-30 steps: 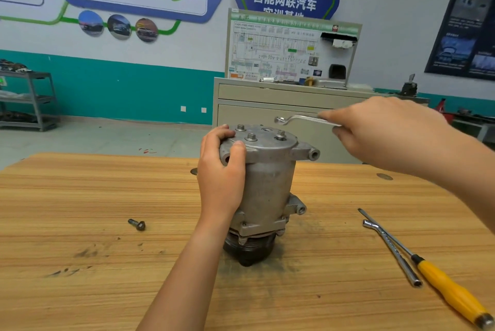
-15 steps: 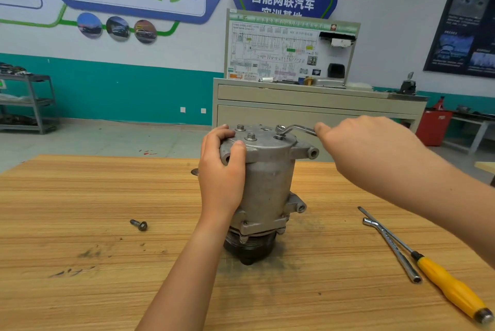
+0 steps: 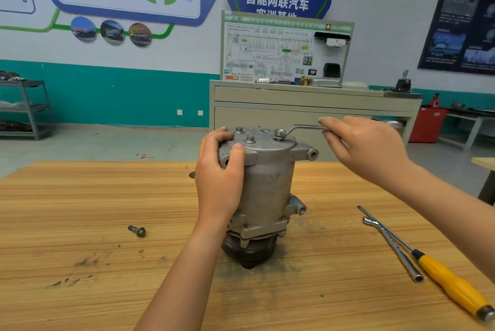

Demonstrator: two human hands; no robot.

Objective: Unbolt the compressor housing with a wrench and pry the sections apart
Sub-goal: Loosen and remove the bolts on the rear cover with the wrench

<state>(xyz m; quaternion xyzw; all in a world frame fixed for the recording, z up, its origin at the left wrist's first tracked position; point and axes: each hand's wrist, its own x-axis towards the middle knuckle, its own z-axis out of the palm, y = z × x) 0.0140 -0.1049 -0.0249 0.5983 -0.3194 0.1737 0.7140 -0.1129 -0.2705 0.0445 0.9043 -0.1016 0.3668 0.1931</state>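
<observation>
Compressor housing (image 3: pixel 267 183): stood upright on the bench (image 3: pixel 80 223), pulley end down, bolted cover up.
Left hand (image 3: pixel 219 175): wrapped round the cover's left rim, housing steadied.
Right hand (image 3: pixel 367 148): closed round the wrench (image 3: pixel 302 127) handle, right of the housing.
Key relation: the ring end is seated on the right-hand cover bolt (image 3: pixel 279 133), handle laid out rightward; the swing is judged to fall to the right hand.

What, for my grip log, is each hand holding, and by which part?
Left hand grips the compressor by its top cover's rim; right hand holds the wrench by its handle.
</observation>
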